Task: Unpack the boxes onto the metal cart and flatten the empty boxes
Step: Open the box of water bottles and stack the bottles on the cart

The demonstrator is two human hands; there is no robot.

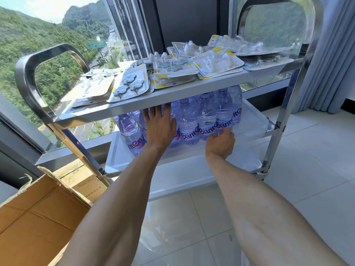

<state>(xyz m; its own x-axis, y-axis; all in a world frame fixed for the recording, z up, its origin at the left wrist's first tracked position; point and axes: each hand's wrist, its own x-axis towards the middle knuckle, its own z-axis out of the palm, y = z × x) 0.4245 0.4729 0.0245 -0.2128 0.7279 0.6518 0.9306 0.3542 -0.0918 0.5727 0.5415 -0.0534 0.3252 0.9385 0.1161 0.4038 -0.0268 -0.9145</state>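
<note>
Step in hand: seating the shrink-wrapped pack of water bottles [192,120] on the middle shelf [249,127] of the metal cart [134,106], centre of the frame.
Left hand [159,125]: fingers straight, flat against the pack's near face, fingertips up under the lip of the top shelf; it holds nothing.
Right hand [221,143]: fingers curled at the base of a front bottle, right of centre; whether they pinch the wrap or only press it I cannot tell.
Top shelf: covered with blister packs of hooks [132,83], upper centre.
Open cardboard box [38,208]: lower left, flaps up, not yet flattened; its inside is largely out of view.
Doing it well: push low and evenly with both hands so the bottles slide without tipping; keep knuckles clear of the shelf lip above.
Risk: the wrap is loose, so single bottles may lean.
Next, judged: check the box is empty, then flatten it.
</note>
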